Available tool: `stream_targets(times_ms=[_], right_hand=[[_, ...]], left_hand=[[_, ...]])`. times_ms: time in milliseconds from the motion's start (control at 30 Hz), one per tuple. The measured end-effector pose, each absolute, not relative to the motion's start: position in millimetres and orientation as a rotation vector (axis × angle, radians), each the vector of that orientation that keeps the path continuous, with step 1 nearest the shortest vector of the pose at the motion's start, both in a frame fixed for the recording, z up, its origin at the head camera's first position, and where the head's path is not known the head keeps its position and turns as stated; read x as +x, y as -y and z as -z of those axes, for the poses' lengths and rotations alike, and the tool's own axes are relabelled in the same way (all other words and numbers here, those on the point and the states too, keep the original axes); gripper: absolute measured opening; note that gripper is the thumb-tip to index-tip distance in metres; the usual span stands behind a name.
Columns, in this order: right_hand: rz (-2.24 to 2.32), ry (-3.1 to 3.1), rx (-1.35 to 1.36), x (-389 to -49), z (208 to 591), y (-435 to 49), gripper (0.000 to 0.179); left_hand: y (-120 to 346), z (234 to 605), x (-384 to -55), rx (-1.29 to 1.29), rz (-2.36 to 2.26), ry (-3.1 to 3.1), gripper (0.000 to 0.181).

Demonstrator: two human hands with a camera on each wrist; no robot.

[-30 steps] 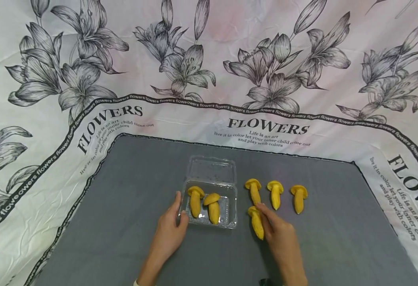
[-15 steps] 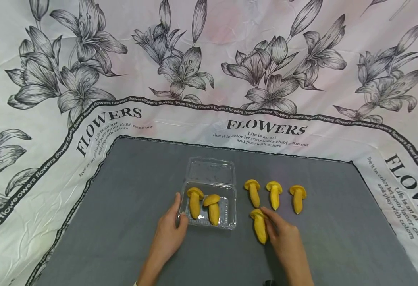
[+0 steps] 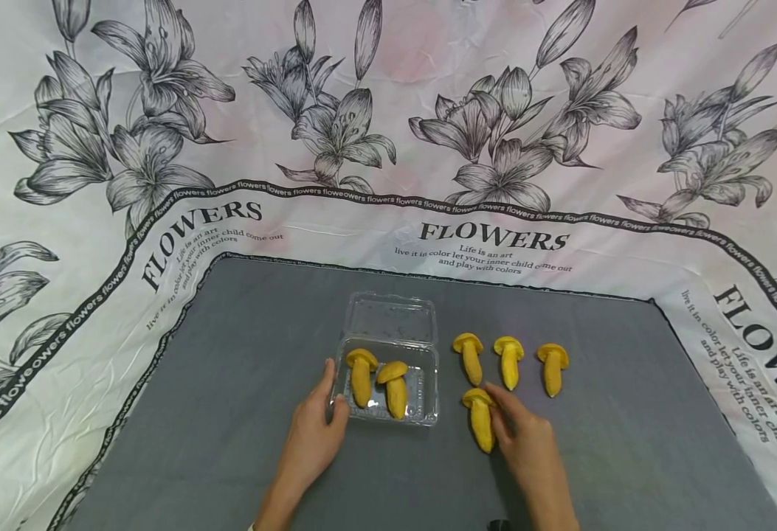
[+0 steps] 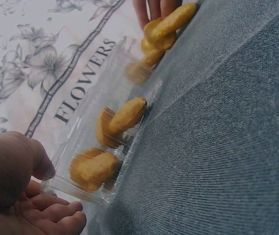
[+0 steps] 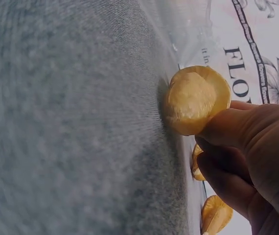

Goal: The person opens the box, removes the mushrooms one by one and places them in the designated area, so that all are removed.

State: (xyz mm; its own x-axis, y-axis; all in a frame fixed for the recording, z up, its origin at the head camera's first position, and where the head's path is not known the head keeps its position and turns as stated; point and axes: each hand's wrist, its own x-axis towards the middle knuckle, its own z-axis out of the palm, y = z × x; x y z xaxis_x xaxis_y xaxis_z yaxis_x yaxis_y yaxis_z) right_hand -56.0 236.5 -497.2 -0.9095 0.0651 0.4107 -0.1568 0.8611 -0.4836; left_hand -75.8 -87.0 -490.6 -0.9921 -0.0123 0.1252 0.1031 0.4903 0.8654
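Nearest, the right hand [image 3: 526, 435] pinches a yellow toy mushroom [image 3: 480, 422] by its cap, right of the box; the left hand [image 3: 319, 420] grips the left side of the clear plastic clamshell [image 3: 437, 391]. Loading seems in hand; the next move likely calls for carrying it over the wall beside two boxed mushrooms [image 3: 396, 394]. Beyond lie three loose mushrooms [image 3: 510, 363].

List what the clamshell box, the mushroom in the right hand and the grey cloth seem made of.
Clamshell box: thin clear plastic, glossy; contents show through and edges glint.
Mushroom: opaque yellow with a soft sheen, perhaps moulded foam or plastic; a real one cannot be ruled out.
Grey cloth: woven fabric, matte; a fine ribbed grain shows in the left wrist view.
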Motion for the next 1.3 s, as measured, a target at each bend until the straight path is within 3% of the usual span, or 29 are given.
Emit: stream_targets(times_ms=[333,633,1033,1300], right_hand=[[-0.694,2.615,0.124,-55,496,-240,0.043],[-0.662,2.671,0.124,-52,459,-245,0.051],[-0.739,2.596,0.377,-73,431,-204,0.054],[-0.753,2.554,0.575,-87,433,-181,0.057]], left_hand=[[88,492,-76,-0.083,1.549,2.64,0.066],[88,493,-77,-0.107,1.546,2.637,0.066],[89,494,-77,-0.122,1.541,2.62,0.066],[90,494,-76,-0.12,1.531,2.624,0.066]])
